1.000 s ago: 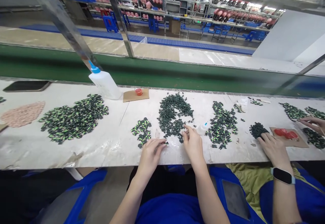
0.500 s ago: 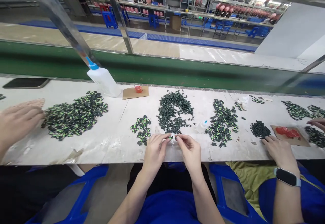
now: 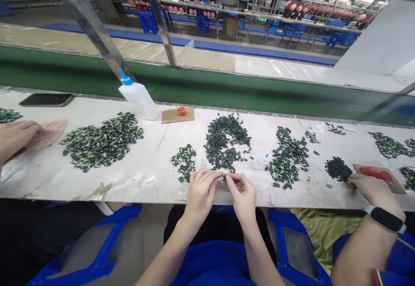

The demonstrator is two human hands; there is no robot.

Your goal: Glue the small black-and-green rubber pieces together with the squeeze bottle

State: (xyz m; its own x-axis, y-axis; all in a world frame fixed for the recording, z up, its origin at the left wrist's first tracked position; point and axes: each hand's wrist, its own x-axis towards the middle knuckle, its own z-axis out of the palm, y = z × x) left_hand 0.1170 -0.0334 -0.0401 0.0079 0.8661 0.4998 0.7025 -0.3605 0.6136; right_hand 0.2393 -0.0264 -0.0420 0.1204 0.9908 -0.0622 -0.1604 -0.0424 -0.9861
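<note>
My left hand (image 3: pixel 201 191) and my right hand (image 3: pixel 243 193) meet fingertip to fingertip over the near part of the table. Pinched between them is a small black-and-green piece (image 3: pixel 223 177), mostly covered by the fingers. Both hands are closed in a pinch. Just beyond lies a ring-shaped pile of small dark green pieces (image 3: pixel 223 132). Left of my left hand is a small heap of black-and-green pieces (image 3: pixel 184 161). A small white bottle with a blue tip (image 3: pixel 260 162) lies right of my right hand, beside a larger heap of black-and-green pieces (image 3: pixel 287 158).
Farther left are a big heap (image 3: pixel 103 143), a large white bottle (image 3: pixel 139 98) and cardboard with a red cup (image 3: pixel 180 111). Another person's hand (image 3: pixel 19 136) is on pink material; at right, a watch-wearing person's hand (image 3: pixel 369 186) touches a dark pile (image 3: pixel 337 168).
My fingertips have closed the small gap between them and now meet at the piece. The left neighbour's hand has drawn back from the big heap. The view has shifted slightly.
</note>
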